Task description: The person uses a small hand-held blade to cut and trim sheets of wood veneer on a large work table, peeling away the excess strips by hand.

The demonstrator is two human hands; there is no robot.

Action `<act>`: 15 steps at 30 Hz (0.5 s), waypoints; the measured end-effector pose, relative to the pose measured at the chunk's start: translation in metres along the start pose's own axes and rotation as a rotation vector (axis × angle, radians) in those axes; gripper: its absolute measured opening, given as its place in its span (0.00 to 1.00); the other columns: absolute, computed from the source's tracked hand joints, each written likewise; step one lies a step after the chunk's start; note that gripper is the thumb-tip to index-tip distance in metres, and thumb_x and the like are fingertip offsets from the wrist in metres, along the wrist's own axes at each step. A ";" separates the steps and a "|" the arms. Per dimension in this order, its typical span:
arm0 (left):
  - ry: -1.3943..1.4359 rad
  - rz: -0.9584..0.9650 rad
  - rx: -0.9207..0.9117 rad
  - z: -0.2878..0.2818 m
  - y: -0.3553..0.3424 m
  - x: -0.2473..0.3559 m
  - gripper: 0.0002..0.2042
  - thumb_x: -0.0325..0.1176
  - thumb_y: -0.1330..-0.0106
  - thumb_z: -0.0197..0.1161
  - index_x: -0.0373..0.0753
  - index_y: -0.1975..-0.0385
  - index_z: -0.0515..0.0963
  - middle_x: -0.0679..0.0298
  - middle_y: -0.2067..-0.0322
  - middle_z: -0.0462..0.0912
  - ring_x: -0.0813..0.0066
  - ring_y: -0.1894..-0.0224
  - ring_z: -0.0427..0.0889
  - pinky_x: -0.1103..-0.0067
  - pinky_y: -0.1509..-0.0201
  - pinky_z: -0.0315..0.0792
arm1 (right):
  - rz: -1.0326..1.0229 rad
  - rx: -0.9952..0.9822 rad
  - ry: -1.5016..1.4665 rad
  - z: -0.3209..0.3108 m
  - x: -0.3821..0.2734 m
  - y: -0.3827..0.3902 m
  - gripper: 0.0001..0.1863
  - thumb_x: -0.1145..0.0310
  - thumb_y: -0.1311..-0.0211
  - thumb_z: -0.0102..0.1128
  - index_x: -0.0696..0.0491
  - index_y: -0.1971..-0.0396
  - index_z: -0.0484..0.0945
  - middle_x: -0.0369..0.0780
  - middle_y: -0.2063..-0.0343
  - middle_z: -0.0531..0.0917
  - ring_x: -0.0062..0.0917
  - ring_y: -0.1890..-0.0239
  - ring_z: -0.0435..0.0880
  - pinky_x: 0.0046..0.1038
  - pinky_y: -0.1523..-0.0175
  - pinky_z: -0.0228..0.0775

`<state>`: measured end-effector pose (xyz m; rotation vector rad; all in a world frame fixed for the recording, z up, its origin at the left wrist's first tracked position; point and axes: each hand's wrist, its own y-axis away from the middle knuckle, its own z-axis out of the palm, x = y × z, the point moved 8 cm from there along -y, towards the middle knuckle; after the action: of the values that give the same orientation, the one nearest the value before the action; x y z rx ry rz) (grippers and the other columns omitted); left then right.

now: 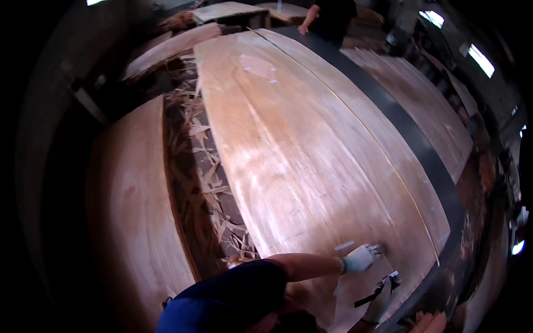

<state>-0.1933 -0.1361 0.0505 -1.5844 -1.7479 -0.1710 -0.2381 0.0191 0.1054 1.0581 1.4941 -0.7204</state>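
Note:
My left hand (362,257), in a pale glove, rests on a large wood veneer sheet (300,166), fingers extended and slightly blurred. Below it to the right, my right hand (379,302), also gloved, grips a dark tool (388,284) with a small silvery end over the sheet. A short pale tape strip (345,245) lies beside my left hand. A long thin yellowish strip (388,162) runs along the sheet's right portion, ending near my right hand.
Another veneer sheet (133,188) lies left, with torn scraps (202,177) between. A dark band (422,147) borders the main sheet's right, beside more veneer (422,105). A co-worker's hand (303,28) is at the far end. Veneer stacks (225,12) stand behind.

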 end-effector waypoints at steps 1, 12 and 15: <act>0.020 -0.024 0.112 -0.020 0.026 -0.005 0.20 0.27 0.40 0.53 0.37 0.46 0.74 0.53 0.43 0.74 0.56 0.36 0.68 0.69 0.32 0.61 | -0.077 -0.075 -0.052 0.010 0.001 0.002 0.08 0.66 0.31 0.53 0.54 0.59 0.74 0.33 0.70 0.76 0.14 0.71 0.73 0.18 0.70 0.62; 0.179 -0.780 0.763 -0.346 0.453 -0.121 0.19 0.21 0.37 0.56 0.30 0.45 0.72 0.49 0.52 0.81 0.59 0.48 0.81 0.73 0.43 0.73 | -0.123 -0.416 -0.151 0.228 -0.058 0.106 0.05 0.72 0.32 0.55 0.54 0.60 0.73 0.34 0.73 0.77 0.13 0.77 0.71 0.17 0.76 0.69; 0.147 -0.884 0.885 -0.384 0.550 -0.161 0.16 0.23 0.34 0.57 0.28 0.47 0.72 0.49 0.52 0.81 0.63 0.47 0.81 0.75 0.41 0.72 | -0.175 -0.479 -0.134 0.344 -0.086 0.124 0.03 0.73 0.33 0.56 0.54 0.62 0.74 0.33 0.75 0.76 0.13 0.79 0.72 0.17 0.77 0.68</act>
<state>0.4593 -0.3581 0.0164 -0.1334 -1.8930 0.0700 0.0199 -0.2524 0.1335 0.5128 1.5517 -0.5037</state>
